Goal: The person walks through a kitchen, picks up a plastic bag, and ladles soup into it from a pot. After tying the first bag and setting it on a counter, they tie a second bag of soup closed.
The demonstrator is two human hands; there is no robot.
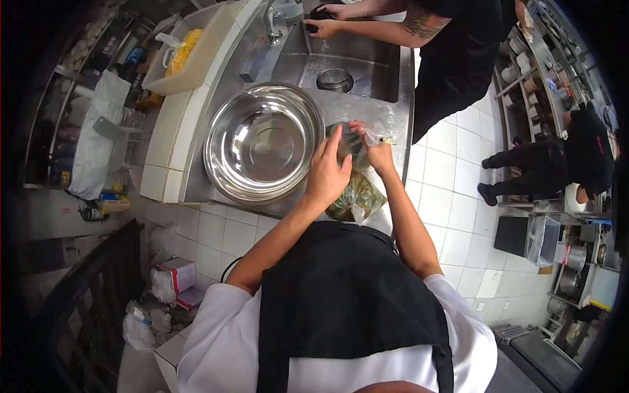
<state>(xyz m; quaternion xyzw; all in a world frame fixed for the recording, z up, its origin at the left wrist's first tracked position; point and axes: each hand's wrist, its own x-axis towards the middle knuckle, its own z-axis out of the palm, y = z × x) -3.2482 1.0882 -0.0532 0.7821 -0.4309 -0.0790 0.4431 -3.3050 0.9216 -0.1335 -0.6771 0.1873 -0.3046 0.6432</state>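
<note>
A large shiny steel bowl [265,143] stands on the steel counter [380,108], left of my hands. My left hand [329,173] is at the bowl's right rim, fingers apart, beside a clear plastic bag with dark green contents [341,139]. My right hand [375,147] is closed on the clear plastic at the bag's right side. Nearer my apron lies another knotted plastic bag with green and yellowish contents [357,198]. The left hand partly covers the first bag, and its contents are hard to make out.
Beyond the bowl is a sink [373,62] with a faucet [273,33]. A co-worker's hands [324,23] hold something dark over it. A plastic bin [190,56] with yellow contents stands at the upper left. Another person [557,157] is at the right shelves.
</note>
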